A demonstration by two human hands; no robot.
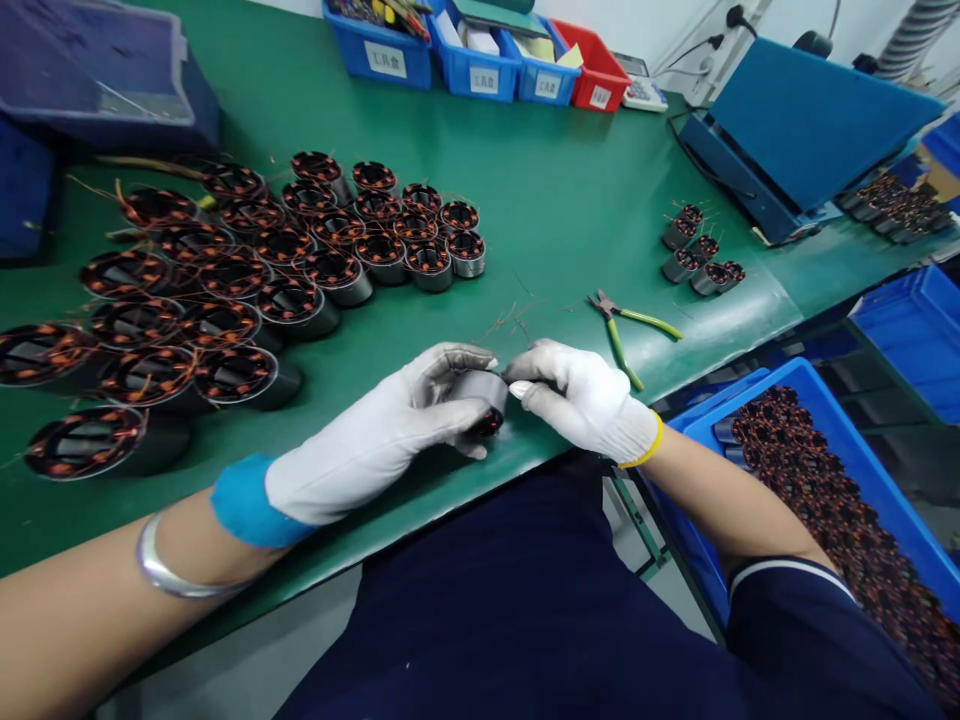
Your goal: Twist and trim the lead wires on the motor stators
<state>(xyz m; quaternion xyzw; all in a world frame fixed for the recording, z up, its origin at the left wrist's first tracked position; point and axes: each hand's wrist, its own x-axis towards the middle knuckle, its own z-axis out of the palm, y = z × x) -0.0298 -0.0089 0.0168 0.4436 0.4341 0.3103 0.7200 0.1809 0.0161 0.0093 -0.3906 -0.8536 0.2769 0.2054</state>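
My left hand (397, 420), in a white glove, is wrapped round a grey motor stator (482, 387) near the table's front edge. The stator lies tilted on its side, with dark, copper-wound insides at its lower end. Gloved in white with a yellow cuff, my right hand (581, 395) has thumb and forefinger pinched together at the stator's right end; whatever is between them is too small to make out. Green-handled cutting pliers (616, 325) lie spread just beyond my right hand. Thin wire scraps (514, 318) are scattered behind the stator.
Many wound stators (289, 245) stand in rows at the left, with a smaller group (701, 250) at the right. Labelled blue bins (386, 60) and a red bin (596, 75) line the back. A blue machine (810, 130) stands back right; a stator-filled blue crate (862, 470) is lower right.
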